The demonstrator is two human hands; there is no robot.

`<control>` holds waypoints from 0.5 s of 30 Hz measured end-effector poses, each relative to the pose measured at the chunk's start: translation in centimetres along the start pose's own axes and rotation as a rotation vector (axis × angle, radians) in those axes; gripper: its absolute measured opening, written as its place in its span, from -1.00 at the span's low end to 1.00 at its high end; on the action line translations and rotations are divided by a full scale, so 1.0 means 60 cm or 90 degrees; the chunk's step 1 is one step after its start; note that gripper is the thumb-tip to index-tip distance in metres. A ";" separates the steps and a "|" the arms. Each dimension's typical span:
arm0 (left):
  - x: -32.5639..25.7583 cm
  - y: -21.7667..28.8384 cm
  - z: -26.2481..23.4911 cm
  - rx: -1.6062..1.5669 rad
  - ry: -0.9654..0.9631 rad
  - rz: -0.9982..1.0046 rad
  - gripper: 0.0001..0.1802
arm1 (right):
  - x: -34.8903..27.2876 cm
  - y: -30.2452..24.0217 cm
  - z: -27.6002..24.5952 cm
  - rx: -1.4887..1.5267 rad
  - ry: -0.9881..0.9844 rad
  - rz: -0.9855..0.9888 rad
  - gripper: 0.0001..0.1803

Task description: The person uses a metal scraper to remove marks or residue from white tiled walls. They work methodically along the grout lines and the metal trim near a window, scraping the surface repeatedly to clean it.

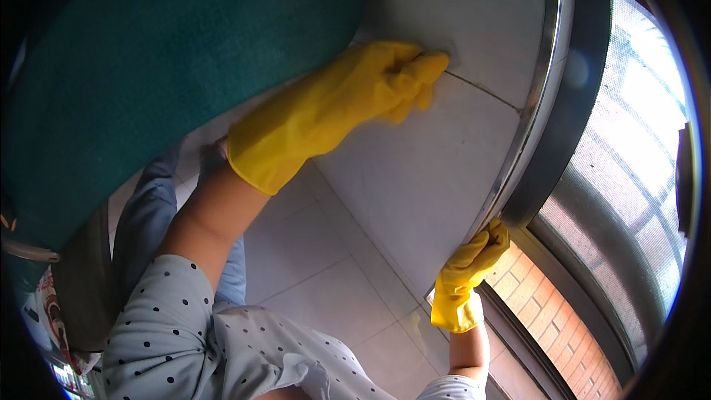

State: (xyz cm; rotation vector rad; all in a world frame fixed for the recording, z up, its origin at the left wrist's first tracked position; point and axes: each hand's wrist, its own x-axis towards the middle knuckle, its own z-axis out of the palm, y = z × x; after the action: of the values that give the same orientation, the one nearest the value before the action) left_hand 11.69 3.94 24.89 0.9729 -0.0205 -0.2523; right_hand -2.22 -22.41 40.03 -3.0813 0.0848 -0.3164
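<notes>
Dotted grey sleeves [178, 333] frame the view. Left hand [385, 78], yellow-gloved and bunched closed, presses the grey tiled wall [415, 178] by a grout line running lengthwise up-right. Right hand [474, 263], nearer the person, curls over the metal window frame edge [529, 111].

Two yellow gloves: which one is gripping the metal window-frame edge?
The right hand, low by the window. Its fingers curl over the metal frame edge. The left hand instead presses on the pale tiled surface, farther up.
</notes>
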 end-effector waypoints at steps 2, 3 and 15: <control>0.005 -0.014 0.003 0.039 0.000 0.021 -0.55 | 0.001 0.001 0.000 -0.004 -0.002 -0.008 -0.68; 0.009 -0.017 0.003 0.059 0.000 0.034 -0.54 | 0.002 0.001 0.001 -0.004 -0.002 -0.013 -0.68; 0.009 -0.010 0.011 0.021 0.029 -0.004 -0.52 | -0.006 0.013 -0.001 -0.003 -0.008 -0.004 -0.65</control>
State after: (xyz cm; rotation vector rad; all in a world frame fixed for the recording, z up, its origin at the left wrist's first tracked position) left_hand 12.00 2.97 24.73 1.0117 0.0203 -0.2355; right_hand -2.60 -23.18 39.98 -3.0876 0.0765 -0.2969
